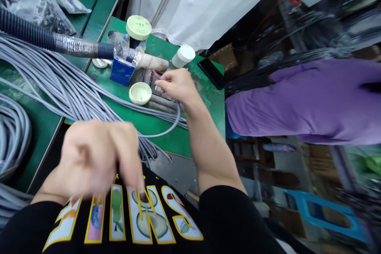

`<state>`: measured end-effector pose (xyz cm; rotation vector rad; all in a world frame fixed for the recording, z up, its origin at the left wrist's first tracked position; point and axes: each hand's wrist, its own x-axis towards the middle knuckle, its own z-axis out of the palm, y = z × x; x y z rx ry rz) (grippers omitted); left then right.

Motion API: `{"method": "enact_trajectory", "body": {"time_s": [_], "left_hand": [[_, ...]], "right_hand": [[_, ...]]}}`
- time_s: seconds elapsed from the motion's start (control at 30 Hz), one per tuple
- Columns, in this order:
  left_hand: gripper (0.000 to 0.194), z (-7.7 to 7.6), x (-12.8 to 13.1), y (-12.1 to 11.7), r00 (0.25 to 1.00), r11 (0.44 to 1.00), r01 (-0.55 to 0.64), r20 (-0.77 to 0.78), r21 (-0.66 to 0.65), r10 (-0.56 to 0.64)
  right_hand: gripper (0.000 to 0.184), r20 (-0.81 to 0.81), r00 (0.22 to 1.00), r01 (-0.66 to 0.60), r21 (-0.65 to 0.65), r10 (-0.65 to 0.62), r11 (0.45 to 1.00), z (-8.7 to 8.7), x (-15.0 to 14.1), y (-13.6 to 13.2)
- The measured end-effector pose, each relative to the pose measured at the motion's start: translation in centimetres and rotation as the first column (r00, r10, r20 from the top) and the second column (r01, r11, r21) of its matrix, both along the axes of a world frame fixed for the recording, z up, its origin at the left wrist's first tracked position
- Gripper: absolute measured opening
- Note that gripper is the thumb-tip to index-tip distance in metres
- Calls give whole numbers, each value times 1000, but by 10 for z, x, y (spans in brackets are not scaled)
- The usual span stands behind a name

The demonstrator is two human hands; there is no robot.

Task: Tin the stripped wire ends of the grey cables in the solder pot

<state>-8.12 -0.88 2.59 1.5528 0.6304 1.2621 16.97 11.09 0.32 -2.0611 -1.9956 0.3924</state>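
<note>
My right hand (178,84) is closed in a pinch over the work spot on the green table. It grips the end of a grey cable (175,121), which curves down below the wrist. Thin coloured wires (156,74) stick out by the fingertips, beside a small pale piece (157,88). Close to the camera, my left hand (98,158) hangs in front of my chest, its fingers bent and smeared by motion. Whether it holds anything is unclear. Just left of the right hand sits a round cream-coloured dish (140,93).
A ribbed hose (80,45) ends above the work spot, beside a blue box (122,70). Nearby stand a green-lidded jar (138,27), a white jar (183,56) and a black phone (211,73). Many grey cables (80,95) cross the left side. A person in purple (306,99) is at right.
</note>
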Motion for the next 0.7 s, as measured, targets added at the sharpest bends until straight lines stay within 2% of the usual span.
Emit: {"method": "enact_trajectory", "body": {"time_s": [0.03, 0.07, 0.1, 0.17, 0.2, 0.27, 0.4, 0.7], "left_hand": [[34, -8, 8, 14, 997, 999, 25, 78, -34, -22], [23, -19, 16, 26, 990, 999, 0, 139, -39, 6], [17, -32, 25, 36, 993, 997, -54, 106, -46, 59], [9, -56, 40, 48, 978, 980, -199, -72, -23, 197], [9, -66, 46, 51, 959, 971, -234, -154, 42, 237], [8, -79, 53, 51, 934, 958, -224, -241, 178, 263], [11, -81, 53, 48, 913, 932, -229, -270, 282, 306], [11, -79, 52, 49, 911, 933, -222, -280, 284, 302]], "right_hand": [[21, -54, 997, 58, 18, -57, 998, -1, 12, -2], [21, -91, 989, 119, 29, -116, 993, -3, 24, -3], [21, -118, 978, 177, 29, -173, 984, -6, 34, -4], [21, -145, 953, 272, 15, -267, 962, -15, 50, -5], [21, -147, 942, 305, 5, -301, 952, -20, 56, -4], [22, -137, 930, 342, -12, -340, 940, -30, 62, -1], [21, -107, 926, 361, -31, -362, 932, -42, 65, 6], [19, -13, 936, 349, -78, -351, 934, -54, 66, 14]]}}
